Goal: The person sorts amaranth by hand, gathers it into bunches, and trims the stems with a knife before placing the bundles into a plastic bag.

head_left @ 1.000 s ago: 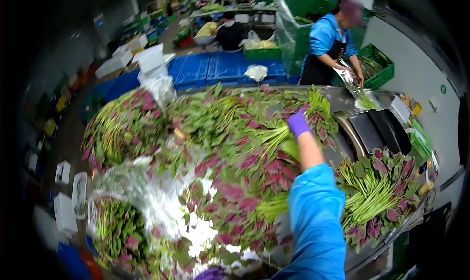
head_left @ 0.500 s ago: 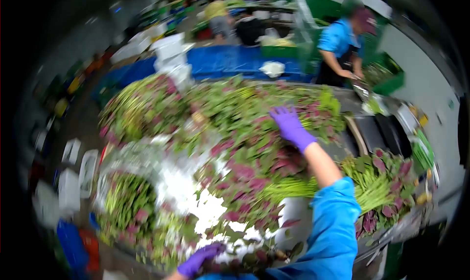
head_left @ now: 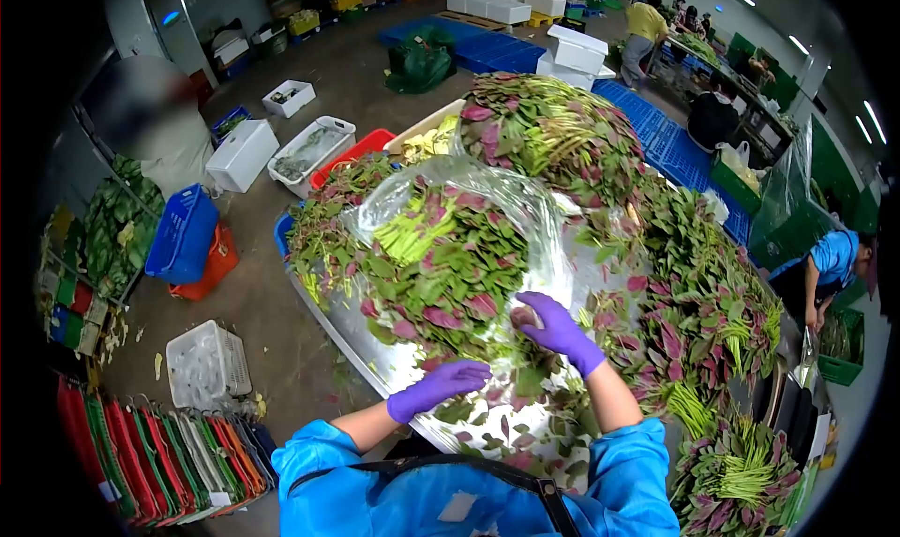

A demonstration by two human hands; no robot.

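Observation:
My left hand (head_left: pixel 439 388), in a purple glove, is over loose leaves at the table's near edge, fingers stretched and pointing right. My right hand (head_left: pixel 560 332), gloved the same, has its fingers spread beside a leafy heap, its fingertips near a reddish leaf. Just beyond both hands, a clear plastic bag (head_left: pixel 539 220) lies open around a pile of green and purple leafy vegetables (head_left: pixel 459 270). Scattered leaves (head_left: pixel 511 424) cover the metal table (head_left: pixel 361 345) below my hands.
A large vegetable heap (head_left: pixel 553 134) stands at the back, and more bunches (head_left: pixel 698 302) run down the right side. A red tub (head_left: pixel 354 154), white crates (head_left: pixel 314 152) and a blue basket (head_left: pixel 183 235) are at the left. A person in blue (head_left: pixel 830 260) stands far right.
The view has swung left. My right hand has come back from the far greens toward the bagged pile, and my left hand is now higher in view beside the same pile.

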